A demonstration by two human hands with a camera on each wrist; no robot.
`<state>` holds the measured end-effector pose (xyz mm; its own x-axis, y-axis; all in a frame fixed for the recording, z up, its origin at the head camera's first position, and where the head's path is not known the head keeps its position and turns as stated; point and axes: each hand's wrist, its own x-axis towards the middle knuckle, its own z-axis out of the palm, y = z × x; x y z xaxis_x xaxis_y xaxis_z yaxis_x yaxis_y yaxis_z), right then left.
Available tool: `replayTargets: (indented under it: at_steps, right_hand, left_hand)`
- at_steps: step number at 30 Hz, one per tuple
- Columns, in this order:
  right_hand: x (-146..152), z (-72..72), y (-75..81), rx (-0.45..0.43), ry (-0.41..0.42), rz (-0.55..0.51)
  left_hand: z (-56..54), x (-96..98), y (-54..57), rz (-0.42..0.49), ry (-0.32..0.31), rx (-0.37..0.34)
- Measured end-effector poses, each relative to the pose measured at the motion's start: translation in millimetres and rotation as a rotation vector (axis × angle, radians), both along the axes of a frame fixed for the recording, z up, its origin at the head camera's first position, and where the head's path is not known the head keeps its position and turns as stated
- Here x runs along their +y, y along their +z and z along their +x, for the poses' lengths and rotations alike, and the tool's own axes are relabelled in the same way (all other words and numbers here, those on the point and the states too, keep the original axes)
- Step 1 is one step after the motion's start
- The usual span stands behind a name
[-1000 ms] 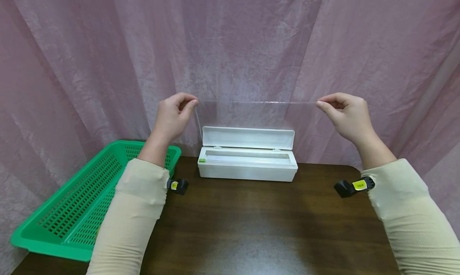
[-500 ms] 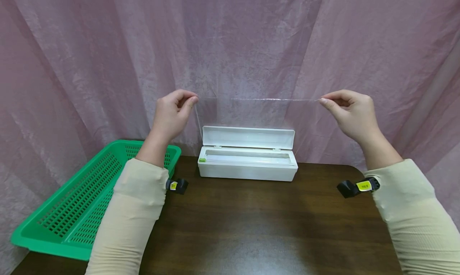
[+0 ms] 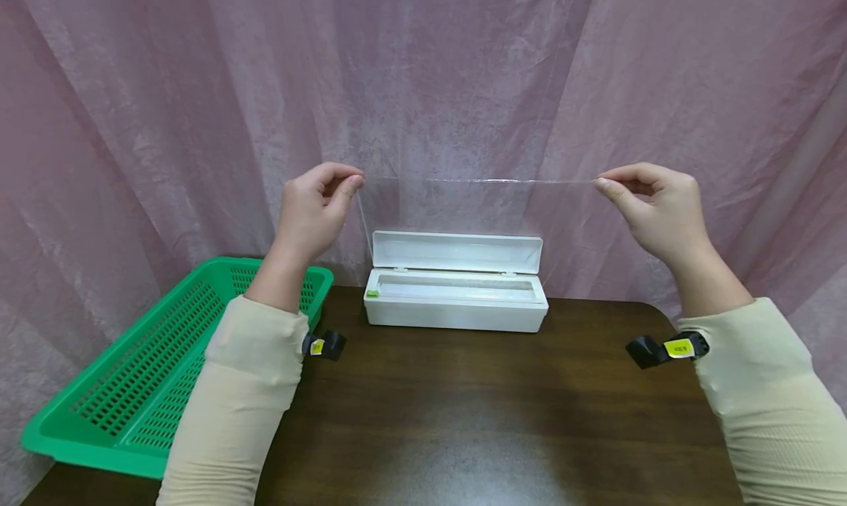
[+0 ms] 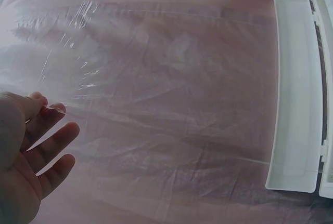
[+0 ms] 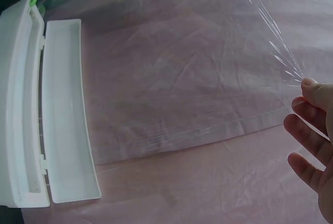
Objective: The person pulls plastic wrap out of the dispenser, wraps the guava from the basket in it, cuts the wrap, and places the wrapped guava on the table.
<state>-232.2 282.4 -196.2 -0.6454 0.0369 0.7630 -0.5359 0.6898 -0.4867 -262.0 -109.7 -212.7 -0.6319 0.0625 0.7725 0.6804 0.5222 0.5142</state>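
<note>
A sheet of clear plastic wrap (image 3: pixel 490 182) stretches between both hands, its top edge nearly straight. My left hand (image 3: pixel 314 206) pinches one upper corner between thumb and index finger; the left wrist view shows the other fingers (image 4: pixel 54 143) spread apart. The opposite corner is pinched the same way by my right hand (image 3: pixel 662 210), where creases in the wrap (image 5: pixel 283 47) fan out from the grip. Below and between the hands stands a white wrap dispenser box (image 3: pixel 456 316) with its lid (image 3: pixel 456 252) raised. The wrap runs down toward the lid; where its lower end lies I cannot tell.
A green perforated basket (image 3: pixel 152 359) stands on the table's left, partly behind the left forearm. A brown wooden table (image 3: pixel 476 410) spreads in front of the box. Behind everything hangs a pink curtain (image 3: pixel 463 72).
My right hand has moved right and slightly up, my left hand slightly up and left. The wrap's top edge between them has risen and widened. The box stays in place.
</note>
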Motion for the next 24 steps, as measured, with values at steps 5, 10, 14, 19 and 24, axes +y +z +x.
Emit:
replayTargets:
  at_steps: [5, 10, 14, 19, 24]
  right_hand:
    - [1, 2.0, -0.4, 0.030, 0.020, -0.012]
    - [0, 6.2, 1.1, 0.064, 0.027, -0.012]
    - [0, 10.7, 2.8, 0.074, 0.035, -0.020]
    - [0, 15.1, 3.9, 0.068, 0.040, -0.037]
    - [1, 19.2, 1.6, 0.077, 0.053, -0.049]
  left_hand:
    - [4.7, -0.8, 0.8, -0.006, 0.002, 0.003]
    - [10.7, -1.2, 1.8, 0.000, -0.006, 0.020]
    - [14.8, -1.6, 2.6, 0.012, -0.021, 0.035]
    - [19.8, -2.6, 2.9, 0.024, -0.029, 0.053]
    - [27.1, -4.3, 1.0, 0.043, -0.058, 0.083]
